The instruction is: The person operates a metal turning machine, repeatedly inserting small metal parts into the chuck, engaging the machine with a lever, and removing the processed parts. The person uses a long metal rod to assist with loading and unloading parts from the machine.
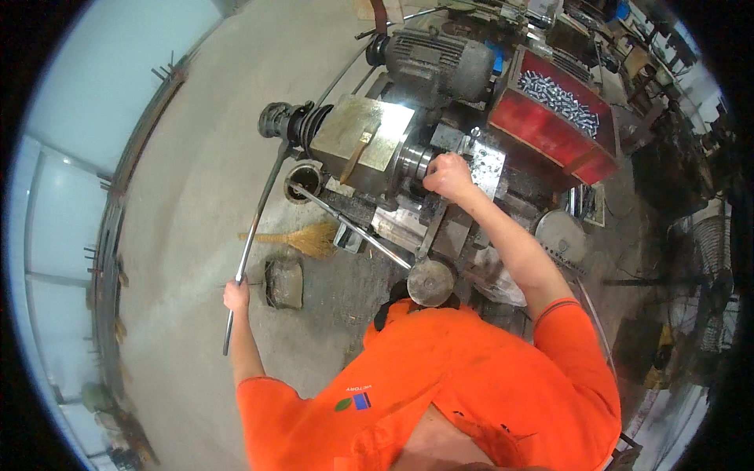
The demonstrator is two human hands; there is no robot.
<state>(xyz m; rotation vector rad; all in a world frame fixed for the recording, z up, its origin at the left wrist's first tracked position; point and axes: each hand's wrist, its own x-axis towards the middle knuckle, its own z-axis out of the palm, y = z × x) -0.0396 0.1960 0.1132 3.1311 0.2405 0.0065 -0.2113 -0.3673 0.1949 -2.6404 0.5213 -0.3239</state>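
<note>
My left hand [236, 295] is closed around the lower part of a long metal lever [260, 208], which runs up to the left side of a lathe-like machine. At the machine's middle, my right hand [449, 177] is closed with its fingertips at the shiny round chuck [415, 162]. Whatever those fingers hold is hidden by the hand. Left of the chuck, a wooden-handled brush [357, 157] lies against the flat metal headstock cover [382, 119]. A second metal rod [357, 228] slants down toward a round metal disc [430, 282] close to my body.
A red open box [534, 130] full of small shiny metal parts [561, 100] stands right of the electric motor [440, 67]. On the floor at left lie a straw broom [310, 239] and a squarish container [284, 284]. A round pot [304, 180] sits beside the machine.
</note>
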